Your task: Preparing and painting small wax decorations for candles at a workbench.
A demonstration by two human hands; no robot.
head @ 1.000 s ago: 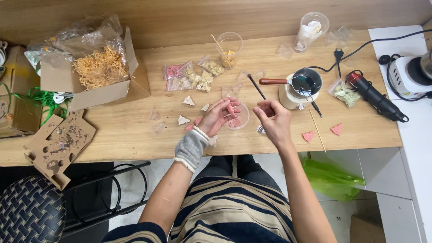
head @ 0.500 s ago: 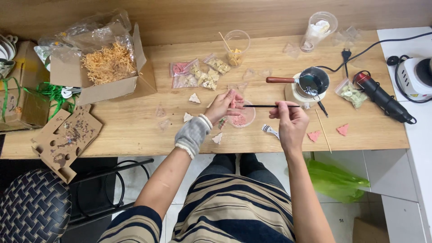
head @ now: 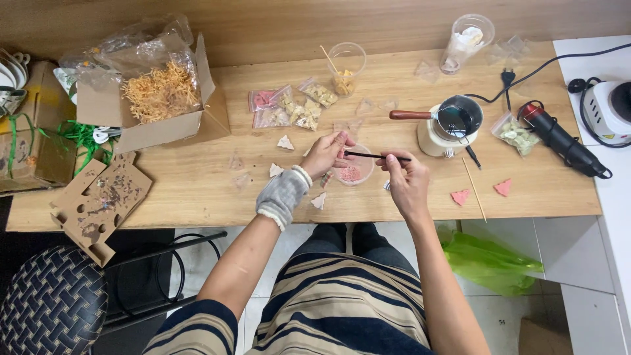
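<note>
Since the earlier frames we are bringing our right hand [head: 404, 176] in closer to the small clear cup [head: 353, 169], and the thin dark tool [head: 376, 156] that was lying level across it is now reaching from our pinched right fingers to the left hand [head: 327, 152], which is staying at the cup's left rim. Our right hand is closing on the tool's right end; our left hand, wearing a grey wrist warmer [head: 282, 195], is curling its fingers at the cup and the tool's tip, though we cannot tell whether it is gripping either. The cup is sitting on the wooden table [head: 197, 190] right in front of us, with pink material inside it.

As for progress, we are judging this to be mid-way: two pink triangle pieces [head: 481, 192] are already lying finished to the right, several pale triangle pieces [head: 285, 142] are lying near the cup, and the small melting pot [head: 458, 117] is standing ready. The little bags of bits [head: 289, 105] are looking largely unused, so more pieces are probably waiting to be made
</note>
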